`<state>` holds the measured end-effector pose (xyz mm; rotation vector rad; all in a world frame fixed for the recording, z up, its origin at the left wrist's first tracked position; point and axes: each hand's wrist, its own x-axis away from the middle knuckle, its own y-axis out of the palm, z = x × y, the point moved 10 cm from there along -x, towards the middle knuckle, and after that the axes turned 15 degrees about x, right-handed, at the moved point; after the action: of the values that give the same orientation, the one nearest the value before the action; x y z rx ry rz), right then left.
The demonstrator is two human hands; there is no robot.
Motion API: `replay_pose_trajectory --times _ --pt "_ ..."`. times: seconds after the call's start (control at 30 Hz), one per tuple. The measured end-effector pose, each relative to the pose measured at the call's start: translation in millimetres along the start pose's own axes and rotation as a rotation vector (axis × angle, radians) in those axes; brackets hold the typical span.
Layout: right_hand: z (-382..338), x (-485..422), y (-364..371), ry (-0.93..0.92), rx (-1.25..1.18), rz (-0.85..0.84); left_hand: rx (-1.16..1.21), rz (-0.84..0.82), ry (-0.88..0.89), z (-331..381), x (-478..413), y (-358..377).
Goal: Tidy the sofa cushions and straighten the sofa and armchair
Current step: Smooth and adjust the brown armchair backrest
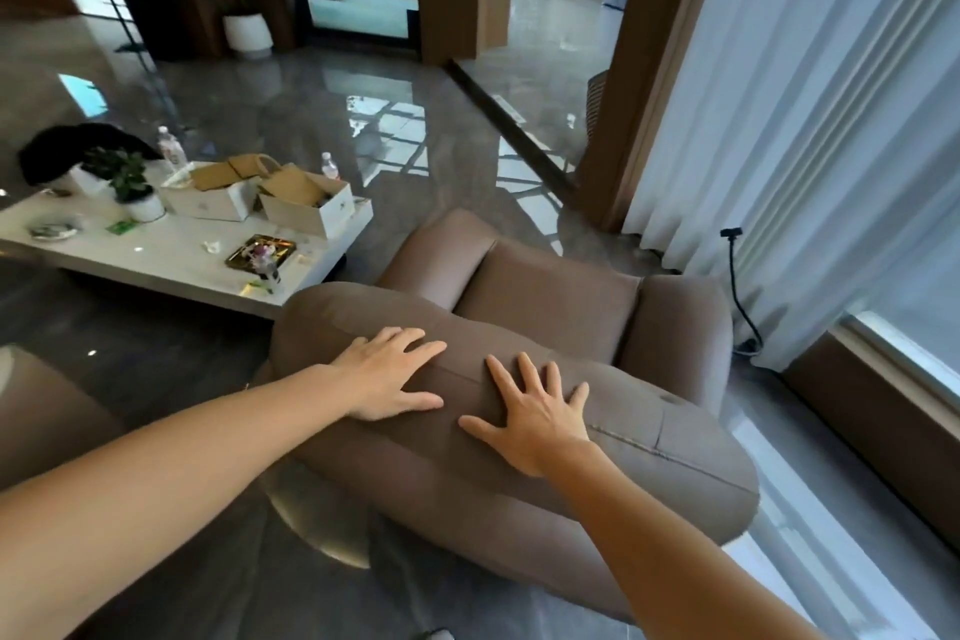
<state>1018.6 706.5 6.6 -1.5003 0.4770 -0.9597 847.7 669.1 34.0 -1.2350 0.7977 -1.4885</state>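
A brown upholstered armchair [550, 307] stands in front of me, seen from behind its rounded backrest. Its seat faces away, toward the doorway. My left hand [392, 377] lies flat on the top of the backrest, fingers spread, left of the centre seam. Just to the right of that seam, my right hand [535, 411] presses palm down with fingers apart. Neither hand grips anything. A round metal base [317, 520] shows beneath the chair. Part of another brown seat [47, 411] is at the left edge.
A low white coffee table [156, 250] at the left holds two open boxes, bottles, a small potted plant and a tray. White curtains [805, 120] and a window ledge run along the right. A black cable [737, 286] hangs by the curtain. Glossy grey floor surrounds the chair.
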Motion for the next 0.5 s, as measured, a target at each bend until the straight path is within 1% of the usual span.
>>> replay_pose_trajectory --times 0.07,0.17,0.27,0.4,0.5 --pt "5 -2 6 0.014 -0.003 0.076 -0.014 0.018 0.044 -5 0 9" --pt "8 -2 9 0.013 0.0 0.157 -0.006 0.107 0.047 -7 5 19" --pt "7 0 10 -0.006 -0.002 0.185 -0.002 0.148 0.019 -6 6 21" --pt "14 4 14 -0.013 -0.013 0.199 0.014 0.14 -0.016 1 11 27" --pt "15 10 15 -0.066 -0.006 0.191 0.012 0.135 -0.073 10 18 29"
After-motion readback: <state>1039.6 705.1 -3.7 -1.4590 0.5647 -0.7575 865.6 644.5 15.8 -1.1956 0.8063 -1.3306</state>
